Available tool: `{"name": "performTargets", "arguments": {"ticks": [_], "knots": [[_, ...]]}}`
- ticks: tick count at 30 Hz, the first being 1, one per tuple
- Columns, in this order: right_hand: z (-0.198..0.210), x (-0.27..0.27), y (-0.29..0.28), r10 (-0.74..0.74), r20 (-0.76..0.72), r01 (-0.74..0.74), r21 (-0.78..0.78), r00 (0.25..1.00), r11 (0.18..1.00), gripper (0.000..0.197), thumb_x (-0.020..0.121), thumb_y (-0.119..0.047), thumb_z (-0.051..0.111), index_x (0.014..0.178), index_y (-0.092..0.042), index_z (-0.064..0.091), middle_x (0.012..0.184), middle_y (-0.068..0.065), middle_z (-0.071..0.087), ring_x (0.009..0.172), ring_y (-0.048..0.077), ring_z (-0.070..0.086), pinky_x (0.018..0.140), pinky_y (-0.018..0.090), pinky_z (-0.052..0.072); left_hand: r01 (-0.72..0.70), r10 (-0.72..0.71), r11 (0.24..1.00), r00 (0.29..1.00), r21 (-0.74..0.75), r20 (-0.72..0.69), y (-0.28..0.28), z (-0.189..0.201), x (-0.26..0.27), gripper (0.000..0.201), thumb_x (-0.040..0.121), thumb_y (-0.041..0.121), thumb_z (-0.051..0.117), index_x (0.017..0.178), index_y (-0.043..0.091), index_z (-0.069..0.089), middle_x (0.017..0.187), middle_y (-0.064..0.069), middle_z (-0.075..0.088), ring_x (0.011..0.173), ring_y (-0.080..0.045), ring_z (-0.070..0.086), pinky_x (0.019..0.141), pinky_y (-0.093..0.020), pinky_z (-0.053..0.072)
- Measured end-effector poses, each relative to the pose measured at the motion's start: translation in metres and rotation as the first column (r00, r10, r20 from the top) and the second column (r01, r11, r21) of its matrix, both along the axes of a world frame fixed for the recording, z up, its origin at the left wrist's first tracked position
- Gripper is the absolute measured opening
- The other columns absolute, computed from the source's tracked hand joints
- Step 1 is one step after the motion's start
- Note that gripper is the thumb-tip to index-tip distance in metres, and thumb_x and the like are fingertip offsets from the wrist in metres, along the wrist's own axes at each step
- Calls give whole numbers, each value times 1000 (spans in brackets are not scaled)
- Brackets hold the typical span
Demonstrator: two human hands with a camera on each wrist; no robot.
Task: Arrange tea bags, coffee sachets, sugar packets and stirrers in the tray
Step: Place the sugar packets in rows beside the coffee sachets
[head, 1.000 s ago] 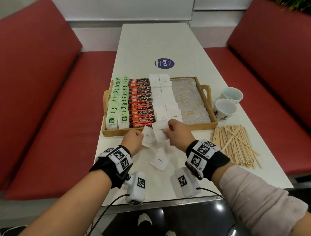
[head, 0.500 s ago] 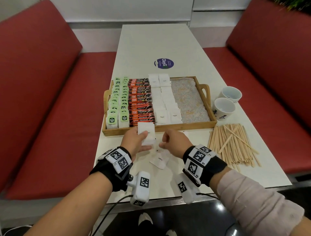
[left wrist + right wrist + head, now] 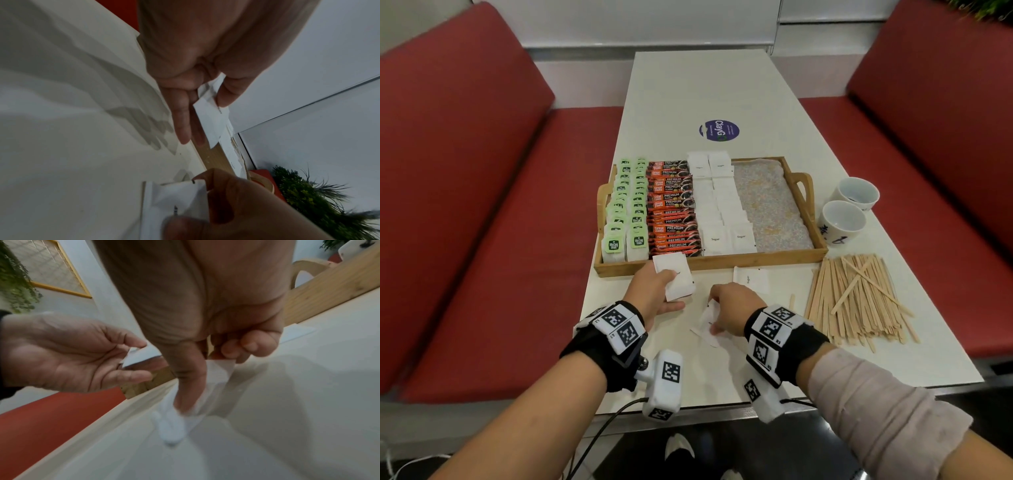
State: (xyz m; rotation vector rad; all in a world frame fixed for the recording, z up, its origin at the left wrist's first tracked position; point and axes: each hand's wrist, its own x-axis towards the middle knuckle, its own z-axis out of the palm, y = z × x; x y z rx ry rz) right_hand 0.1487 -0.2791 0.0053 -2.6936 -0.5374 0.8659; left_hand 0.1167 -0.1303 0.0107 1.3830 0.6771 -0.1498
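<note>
A wooden tray [image 3: 709, 262] holds rows of green tea bags [image 3: 625, 209], red coffee sachets [image 3: 674, 209] and white sugar packets [image 3: 722, 212]; its right part is bare. My left hand [image 3: 654, 291] holds a small stack of sugar packets [image 3: 676, 281] just in front of the tray, thumb on top [image 3: 224, 91]. My right hand [image 3: 732, 308] pinches another sugar packet [image 3: 709, 325] lying on the table, lifting its edge [image 3: 220, 369]. One more packet [image 3: 751, 279] lies by the tray's front wall. Wooden stirrers [image 3: 859, 298] are piled on the table at the right.
Two white cups [image 3: 842, 219] stand to the right of the tray by the table edge. A round purple sticker [image 3: 719, 130] marks the table behind the tray. Red bench seats [image 3: 500, 240] flank the table on both sides.
My right hand has drawn back from my left hand and come down on a packet on the table. My left hand has kept its stack and stayed by the tray's front.
</note>
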Motion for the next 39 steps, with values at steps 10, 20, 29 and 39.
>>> {"name": "performTargets", "arguments": {"ticks": [10, 20, 29, 39], "knots": [[34, 25, -12, -398, -340, 521, 618, 852, 589, 10, 93, 2, 45, 94, -8, 43, 62, 13, 56, 43, 16, 57, 51, 32, 54, -50, 62, 988, 996, -149, 70, 1, 5, 8, 34, 99, 6, 36, 130, 16, 47, 123, -13, 58, 102, -39, 63, 66, -40, 58], [25, 20, 11, -405, -431, 591, 624, 806, 512, 15, 91, -3, 50, 95, -11, 37, 66, 14, 62, 48, 23, 56, 48, 30, 49, 112, -93, 986, 985, -127, 147, -22, 17, 22, 28, 99, 14, 45, 125, 12, 54, 107, -14, 67, 74, -28, 61, 64, -37, 57], [6, 48, -46, -376, 222, 342, 176, 900, 923, 21, 88, -3, 49, 88, -19, 63, 99, 6, 64, 94, 25, 61, 73, 26, 44, 60, -47, 993, 991, -104, 123, -9, 10, 25, 39, 96, 0, 46, 132, 16, 45, 122, -10, 59, 95, -25, 64, 65, -34, 60], [-16, 38, -46, -253, 274, 257, 24, 928, 966, 31, 85, -22, 63, 115, -17, 58, 116, 7, 57, 105, 25, 55, 84, 32, 46, 82, -73, 992, 993, -95, 98, -11, 5, 24, 40, 95, 1, 48, 132, 16, 44, 126, -11, 58, 100, -29, 65, 65, -35, 60]]}}
